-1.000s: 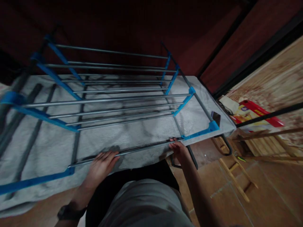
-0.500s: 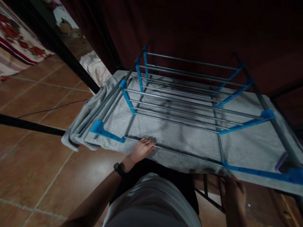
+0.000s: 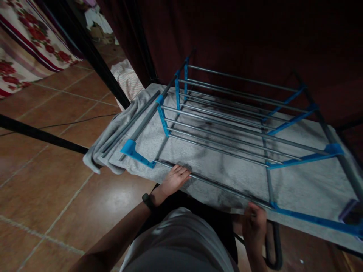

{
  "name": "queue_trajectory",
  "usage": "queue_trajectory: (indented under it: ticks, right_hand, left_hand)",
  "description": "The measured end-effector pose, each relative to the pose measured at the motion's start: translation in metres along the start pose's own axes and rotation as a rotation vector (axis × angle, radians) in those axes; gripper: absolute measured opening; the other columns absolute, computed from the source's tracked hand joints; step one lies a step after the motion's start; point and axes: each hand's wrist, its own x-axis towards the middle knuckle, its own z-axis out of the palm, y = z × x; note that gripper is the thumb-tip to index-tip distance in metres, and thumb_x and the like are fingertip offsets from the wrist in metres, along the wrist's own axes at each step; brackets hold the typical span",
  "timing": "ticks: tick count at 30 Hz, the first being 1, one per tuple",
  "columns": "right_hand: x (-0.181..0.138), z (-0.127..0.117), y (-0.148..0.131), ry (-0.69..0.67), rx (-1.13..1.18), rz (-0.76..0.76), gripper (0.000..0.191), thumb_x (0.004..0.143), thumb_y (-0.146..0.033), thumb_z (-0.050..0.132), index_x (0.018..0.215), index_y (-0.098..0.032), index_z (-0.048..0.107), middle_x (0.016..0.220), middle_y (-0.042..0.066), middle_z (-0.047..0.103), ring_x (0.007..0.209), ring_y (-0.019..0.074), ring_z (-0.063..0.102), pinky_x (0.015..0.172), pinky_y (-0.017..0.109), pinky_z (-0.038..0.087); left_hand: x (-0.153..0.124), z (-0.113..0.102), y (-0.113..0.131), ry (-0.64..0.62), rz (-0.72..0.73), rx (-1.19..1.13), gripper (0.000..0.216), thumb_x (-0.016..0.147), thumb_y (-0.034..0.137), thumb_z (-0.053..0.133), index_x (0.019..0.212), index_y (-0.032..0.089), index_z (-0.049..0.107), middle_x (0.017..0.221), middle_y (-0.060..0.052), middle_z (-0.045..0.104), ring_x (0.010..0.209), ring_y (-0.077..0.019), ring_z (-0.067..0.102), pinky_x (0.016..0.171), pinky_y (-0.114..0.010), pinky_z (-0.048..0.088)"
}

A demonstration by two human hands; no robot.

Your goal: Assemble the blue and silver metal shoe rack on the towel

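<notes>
A rack [image 3: 227,124] of thin grey metal rods with blue plastic brackets [image 3: 306,156] lies on a grey cloth [image 3: 227,166]. My left hand [image 3: 176,178] is closed over the rack's front rod, left of its middle, a dark watch on the wrist. At the front edge of the cloth, just below the right part of that rod, is my right hand [image 3: 255,223]. Its fingers are curled in; what they hold, if anything, cannot be made out. A dark, bent tube [image 3: 275,245] shows beside and below this hand.
Loose grey tubes [image 3: 130,124] lie on the cloth at the left. A dark-framed phone-like object [image 3: 351,212] rests at the right edge. Black metal posts [image 3: 93,56] stand at the left, over a tiled floor [image 3: 51,181]. A dark red curtain [image 3: 241,37] hangs behind.
My right hand has come up and left from below the cloth's edge, towards the front rod. My left hand stays on the rod. The whole view has shifted slightly.
</notes>
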Motion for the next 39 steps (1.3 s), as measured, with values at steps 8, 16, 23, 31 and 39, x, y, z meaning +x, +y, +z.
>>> queue_trajectory:
  ticks: [8,16,23,31,39]
  right_hand:
    - [0.071,0.081,-0.125,-0.330,-0.121,-0.372,0.038,0.102,-0.020,0.042,0.139,-0.019,0.050,0.126,0.012,0.066,0.117,0.0271,0.061,0.104,0.048,0.048]
    - [0.084,0.085,-0.124,-0.507,-0.279,-0.438,0.035,0.099,-0.012,0.045,0.130,-0.024,0.058,0.110,0.007,0.068,0.094,0.0195,0.068,0.086,0.032,0.053]
    - [0.082,0.084,-0.124,-0.564,-0.293,-0.406,0.034,0.101,-0.015,0.045,0.131,-0.026,0.057,0.113,0.006,0.068,0.095,0.0188,0.068,0.085,0.031,0.054]
    - [0.080,0.082,-0.122,-0.600,-0.267,-0.425,0.036,0.101,-0.015,0.045,0.133,-0.027,0.057,0.114,0.005,0.068,0.096,0.0175,0.069,0.086,0.030,0.054]
    - [0.073,0.086,-0.116,-0.553,-0.259,-0.474,0.039,0.099,-0.014,0.049,0.133,-0.028,0.058,0.111,0.005,0.069,0.090,0.0187,0.068,0.082,0.032,0.056]
  left_hand:
    - [-0.004,0.005,0.011,0.135,-0.138,-0.097,0.020,0.100,0.029,0.053,0.115,0.026,0.066,0.116,-0.008,0.070,0.113,-0.0281,0.063,0.101,-0.050,0.048]
    - [-0.059,0.006,-0.008,0.441,-0.457,-0.038,0.011,0.096,0.032,0.060,0.105,0.028,0.063,0.106,-0.007,0.067,0.104,-0.0287,0.064,0.090,-0.050,0.052]
    - [-0.088,-0.015,-0.065,0.731,-0.861,-0.164,0.034,0.087,0.045,0.067,0.106,0.020,0.053,0.102,-0.008,0.061,0.095,-0.0248,0.061,0.084,-0.043,0.053]
    - [-0.076,-0.022,-0.071,0.548,-0.820,-0.319,0.024,0.090,0.035,0.055,0.108,0.021,0.062,0.107,-0.009,0.068,0.104,-0.0263,0.066,0.095,-0.044,0.054]
    - [-0.080,-0.032,-0.083,0.449,-0.798,-0.353,0.024,0.082,0.028,0.057,0.103,0.020,0.066,0.101,-0.007,0.069,0.097,-0.0251,0.068,0.090,-0.042,0.058]
